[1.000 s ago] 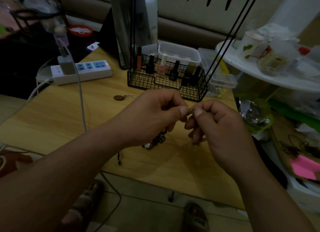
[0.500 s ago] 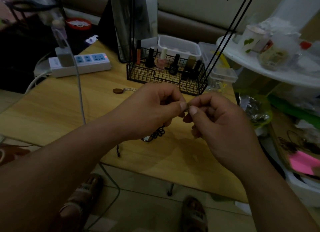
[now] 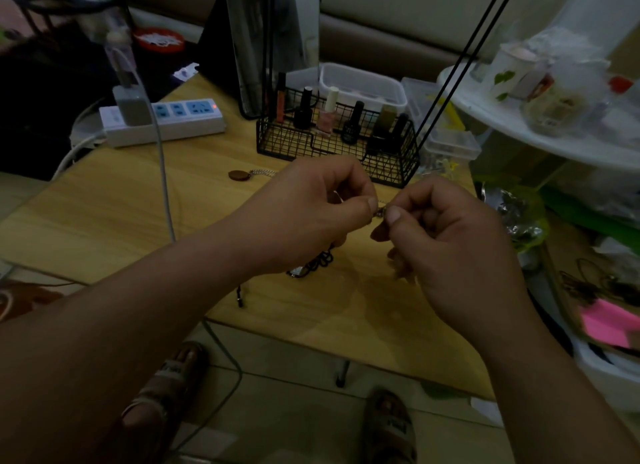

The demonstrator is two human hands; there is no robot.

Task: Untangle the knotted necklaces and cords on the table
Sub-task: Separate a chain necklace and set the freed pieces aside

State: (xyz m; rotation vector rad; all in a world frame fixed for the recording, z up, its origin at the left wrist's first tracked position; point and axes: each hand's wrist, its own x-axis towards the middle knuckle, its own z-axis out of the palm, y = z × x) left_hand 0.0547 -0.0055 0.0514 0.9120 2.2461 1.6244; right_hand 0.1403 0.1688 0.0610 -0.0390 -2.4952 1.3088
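Fingers of the left hand (image 3: pixel 311 214) and right hand (image 3: pixel 450 248) clamp a thin silvery metal chain knot (image 3: pixel 379 212) between them; tugging apart could tighten it or snap links.

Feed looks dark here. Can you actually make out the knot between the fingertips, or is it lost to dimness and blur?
Head view: dim and underexposed; the chain pinched between left hand and right hand is a small soft glint, links unreadable. Head view: wide-angle bowing at the table edges.
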